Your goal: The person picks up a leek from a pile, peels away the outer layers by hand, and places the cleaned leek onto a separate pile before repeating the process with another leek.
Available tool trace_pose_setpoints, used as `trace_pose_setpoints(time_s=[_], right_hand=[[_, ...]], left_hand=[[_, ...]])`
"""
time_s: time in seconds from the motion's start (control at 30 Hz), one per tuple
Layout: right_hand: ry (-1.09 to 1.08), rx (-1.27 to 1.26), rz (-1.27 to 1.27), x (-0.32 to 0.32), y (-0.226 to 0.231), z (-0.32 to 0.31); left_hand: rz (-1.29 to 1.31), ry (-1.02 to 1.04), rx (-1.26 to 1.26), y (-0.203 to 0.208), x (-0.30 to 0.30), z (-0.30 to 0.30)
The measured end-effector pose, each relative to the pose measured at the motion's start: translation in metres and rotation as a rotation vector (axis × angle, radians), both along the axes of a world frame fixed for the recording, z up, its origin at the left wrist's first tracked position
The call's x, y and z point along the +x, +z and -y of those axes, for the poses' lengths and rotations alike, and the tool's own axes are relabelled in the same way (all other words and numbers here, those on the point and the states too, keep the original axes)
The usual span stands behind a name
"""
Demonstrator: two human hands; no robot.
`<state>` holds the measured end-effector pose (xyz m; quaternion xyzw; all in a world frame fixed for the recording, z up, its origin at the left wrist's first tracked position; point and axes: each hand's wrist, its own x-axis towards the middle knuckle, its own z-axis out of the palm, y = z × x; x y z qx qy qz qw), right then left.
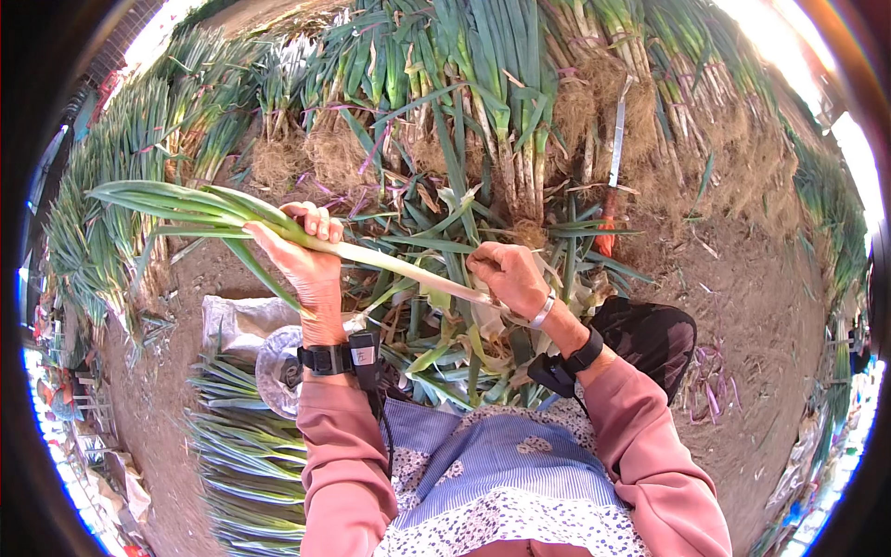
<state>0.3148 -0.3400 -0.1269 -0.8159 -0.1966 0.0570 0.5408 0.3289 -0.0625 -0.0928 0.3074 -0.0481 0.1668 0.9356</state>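
A long green onion (399, 265) lies slantwise across my front, its green leaves to the left and its peeled white stalk toward the right. My left hand (302, 255) is wrapped round it where leaves and stalk meet. Close to the white end is my right hand (510, 277), fingers curled and pressed together; what they pinch, if anything, is hidden. Below both hands lies a heap of stripped leaves and pale skins (445, 334).
Upright bundles of rooted green onions (501, 102) stand along the far side. A long blade with an orange handle (605, 227) leans there. At lower left, cleaned green onions (246, 446) lie in a row beside a whitish sack (243, 320). Purple ties (710, 390) lie on the soil at right.
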Motion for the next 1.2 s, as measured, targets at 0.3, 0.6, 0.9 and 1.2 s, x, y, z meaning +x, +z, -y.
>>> trace_pose_setpoints(time_s=[0.3,0.6,0.9,1.2], right_hand=[[-0.046,-0.142,0.075,-0.020,-0.026,0.019],[-0.041,-0.321,0.182,-0.014,-0.056,0.004],[0.046,-0.579,0.483,-0.005,-0.066,0.004],[0.104,-0.715,0.580,-0.009,-0.067,0.004]], left_hand=[[-0.192,0.306,0.012,-0.008,-0.004,-0.007],[-0.337,0.485,-0.009,-0.026,-0.001,-0.016],[-0.385,0.550,0.010,-0.015,-0.003,0.001],[-0.390,0.509,0.040,-0.010,-0.005,0.005]])
